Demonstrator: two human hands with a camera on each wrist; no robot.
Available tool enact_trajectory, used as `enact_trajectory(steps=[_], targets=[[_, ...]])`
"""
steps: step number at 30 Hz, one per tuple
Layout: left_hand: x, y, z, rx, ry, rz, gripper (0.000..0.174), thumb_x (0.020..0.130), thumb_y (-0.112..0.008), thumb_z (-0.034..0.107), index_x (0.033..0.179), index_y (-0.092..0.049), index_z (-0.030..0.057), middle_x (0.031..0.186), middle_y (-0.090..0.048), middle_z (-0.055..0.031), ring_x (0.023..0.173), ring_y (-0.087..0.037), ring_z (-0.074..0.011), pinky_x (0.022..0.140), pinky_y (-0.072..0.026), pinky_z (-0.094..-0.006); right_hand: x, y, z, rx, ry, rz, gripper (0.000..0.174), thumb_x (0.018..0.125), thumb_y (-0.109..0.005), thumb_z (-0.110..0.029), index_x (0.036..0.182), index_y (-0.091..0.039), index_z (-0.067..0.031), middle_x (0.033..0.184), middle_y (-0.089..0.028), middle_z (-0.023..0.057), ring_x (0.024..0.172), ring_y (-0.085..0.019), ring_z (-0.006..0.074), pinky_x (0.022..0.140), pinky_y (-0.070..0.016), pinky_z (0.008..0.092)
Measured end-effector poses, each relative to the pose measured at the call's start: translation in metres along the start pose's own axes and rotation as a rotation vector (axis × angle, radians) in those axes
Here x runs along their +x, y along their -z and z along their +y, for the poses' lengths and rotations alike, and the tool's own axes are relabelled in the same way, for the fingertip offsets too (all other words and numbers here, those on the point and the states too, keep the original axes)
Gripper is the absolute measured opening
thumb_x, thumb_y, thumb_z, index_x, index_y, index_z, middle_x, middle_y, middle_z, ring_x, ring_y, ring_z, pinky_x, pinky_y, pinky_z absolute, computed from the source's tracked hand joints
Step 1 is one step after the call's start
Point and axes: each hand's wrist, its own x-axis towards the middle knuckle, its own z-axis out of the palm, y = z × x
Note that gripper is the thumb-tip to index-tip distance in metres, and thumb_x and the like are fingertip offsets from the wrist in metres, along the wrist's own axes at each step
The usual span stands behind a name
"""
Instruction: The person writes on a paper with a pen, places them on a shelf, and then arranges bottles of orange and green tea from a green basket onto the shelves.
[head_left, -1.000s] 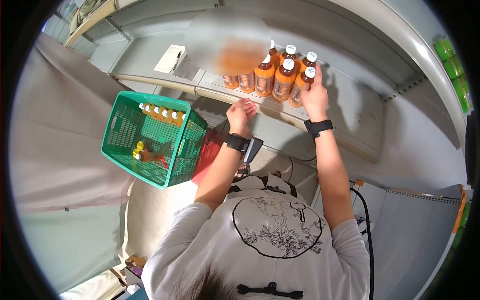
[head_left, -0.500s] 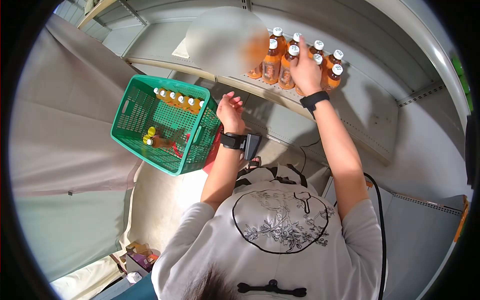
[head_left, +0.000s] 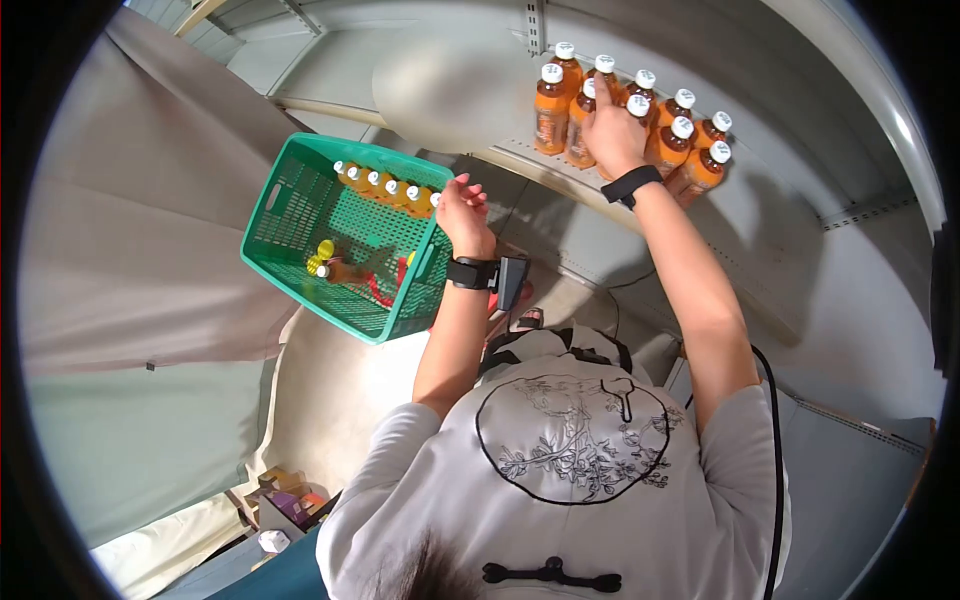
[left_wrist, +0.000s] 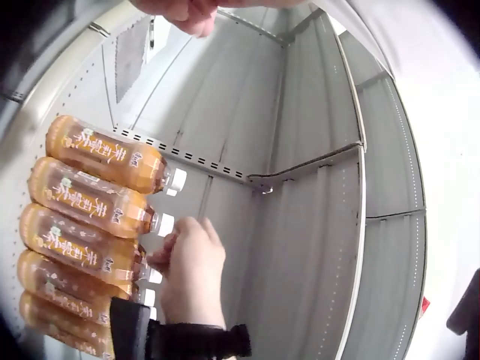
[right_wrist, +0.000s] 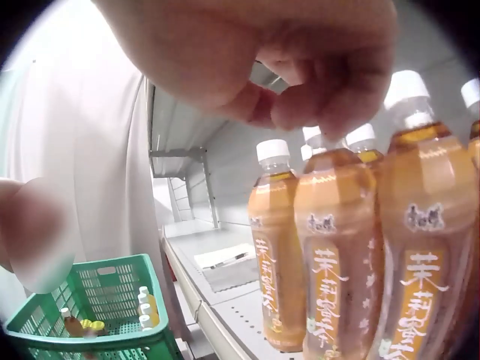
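Two rows of tea bottles (head_left: 550, 112) with white caps and orange labels stand upright on a grey shelf. My right hand (head_left: 615, 140) is over the left part of the rows, its index finger extended onto a cap. In the right wrist view, the other fingers of this hand (right_wrist: 300, 67) are bent above the bottle tops, gripping no bottle. My left hand (head_left: 465, 215) hangs loosely with nothing in it, overlapping the right rim of a green basket (head_left: 262, 250). Inside the basket, a row of white-capped bottles (head_left: 385, 188) stands along the far side.
A brown bottle (head_left: 342, 272) lies in the basket beside yellow-topped items (head_left: 320, 256). Paper with a pen (right_wrist: 225, 257) is on the shelf left of the bottles. The shelf's front edge (head_left: 560, 185) runs below the bottles. A black cable (head_left: 775, 440) hangs at the right.
The right hand has gone from the rightmost bottles leftward along the rows, index finger extended. The left hand now overlaps the basket's rim. The head view has shifted; the bottles appear unmoved on the shelf.
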Motion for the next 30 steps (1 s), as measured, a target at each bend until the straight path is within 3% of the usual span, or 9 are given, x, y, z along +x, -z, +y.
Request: enact_trajectory(steps=[5, 8, 10, 16, 18, 20, 23, 26, 30], targets=[[0.009, 0.005, -0.002, 0.067, 0.096, 0.028, 0.021, 0.087, -0.045, 0.025, 0.084, -0.057, 0.0082, 0.065, -0.056, -0.0011, 0.054, -0.05, -0.0096, 0.048, -0.0368, -0.0215, 0.01, 0.005, -0.038, 0.014, 0.083, -0.037, 0.065, 0.077, -0.049, -0.023, 0.137, -0.023, -0.015, 0.069, -0.062, 0.0153, 0.064, -0.062, 0.0322, 0.055, -0.0494, 0.0423], [0.006, 0.003, -0.002, 0.128, 0.14, 0.023, 0.021, 0.087, -0.045, 0.024, 0.083, -0.057, 0.0082, 0.066, -0.056, -0.0014, 0.054, -0.05, -0.0096, 0.048, -0.0374, -0.0219, 0.021, -0.024, -0.037, 0.024, 0.114, -0.053, 0.066, 0.078, -0.048, -0.025, 0.138, -0.021, -0.0182, 0.067, -0.062, 0.0158, 0.062, -0.061, 0.0325, 0.054, -0.0489, 0.0423], [0.005, 0.007, -0.003, 0.142, 0.171, 0.012, 0.021, 0.087, -0.045, 0.024, 0.084, -0.058, 0.008, 0.066, -0.056, -0.0016, 0.054, -0.05, -0.0097, 0.048, -0.0378, -0.0223, 0.023, -0.031, -0.033, 0.013, 0.155, -0.1, 0.065, 0.078, -0.048, -0.026, 0.137, -0.022, -0.0165, 0.068, -0.062, 0.0166, 0.061, -0.061, 0.0328, 0.055, -0.049, 0.0428], [0.004, 0.017, -0.009, 0.177, 0.25, -0.02, 0.019, 0.086, -0.045, 0.025, 0.089, -0.056, 0.0099, 0.07, -0.054, 0.0008, 0.06, -0.051, -0.0094, 0.054, -0.0414, -0.0233, 0.032, -0.014, -0.045, 0.13, -0.003, 0.055, 0.065, 0.079, -0.048, -0.025, 0.137, -0.022, -0.0139, 0.074, -0.063, 0.0173, 0.066, -0.062, 0.033, 0.059, -0.0497, 0.0433], [0.005, 0.018, -0.012, 0.178, 0.258, -0.024, 0.019, 0.086, -0.045, 0.025, 0.089, -0.056, 0.01, 0.07, -0.054, 0.0008, 0.06, -0.051, -0.0093, 0.053, -0.0417, -0.023, 0.038, -0.029, -0.04, 0.013, 0.037, -0.097, 0.064, 0.079, -0.047, -0.024, 0.137, -0.022, -0.0126, 0.072, -0.063, 0.0172, 0.065, -0.062, 0.0333, 0.058, -0.0493, 0.0437], [0.004, 0.018, -0.012, 0.186, 0.266, -0.029, 0.019, 0.086, -0.045, 0.025, 0.088, -0.056, 0.01, 0.07, -0.054, 0.0008, 0.06, -0.051, -0.0091, 0.053, -0.042, -0.0227, 0.031, -0.028, -0.039, 0.04, 0.08, -0.129, 0.064, 0.079, -0.047, -0.024, 0.136, -0.022, -0.0113, 0.072, -0.063, 0.017, 0.064, -0.061, 0.0335, 0.058, -0.0489, 0.0441], [0.003, 0.018, -0.013, 0.167, 0.264, -0.006, 0.021, 0.087, -0.044, 0.025, 0.086, -0.058, 0.0092, 0.067, -0.055, -0.0003, 0.056, -0.051, -0.0101, 0.051, -0.0397, -0.024, 0.022, -0.01, -0.042, 0.12, -0.063, 0.059, 0.063, 0.079, -0.046, -0.023, 0.137, -0.022, -0.0104, 0.073, -0.063, 0.0175, 0.064, -0.062, 0.0329, 0.058, -0.0493, 0.043], [0.0, 0.018, -0.015, 0.167, 0.277, -0.002, 0.022, 0.087, -0.044, 0.025, 0.087, -0.058, 0.0087, 0.067, -0.056, -0.0008, 0.056, -0.051, -0.0101, 0.05, -0.04, -0.0242, 0.015, -0.01, -0.031, 0.101, -0.2, 0.079, 0.064, 0.079, -0.046, -0.023, 0.136, -0.021, -0.0082, 0.073, -0.063, 0.0174, 0.065, -0.062, 0.0328, 0.059, -0.0495, 0.0428], [-0.006, 0.016, -0.017, 0.201, 0.285, -0.058, 0.019, 0.085, -0.047, 0.025, 0.087, -0.057, 0.0096, 0.07, -0.053, 0.0005, 0.06, -0.051, -0.0095, 0.052, -0.0413, -0.0226, 0.004, 0.001, -0.02, 0.113, -0.171, 0.011, 0.065, 0.08, -0.046, -0.024, 0.137, -0.019, -0.0054, 0.074, -0.063, 0.0188, 0.069, -0.062, 0.0327, 0.062, -0.05, 0.0421]])
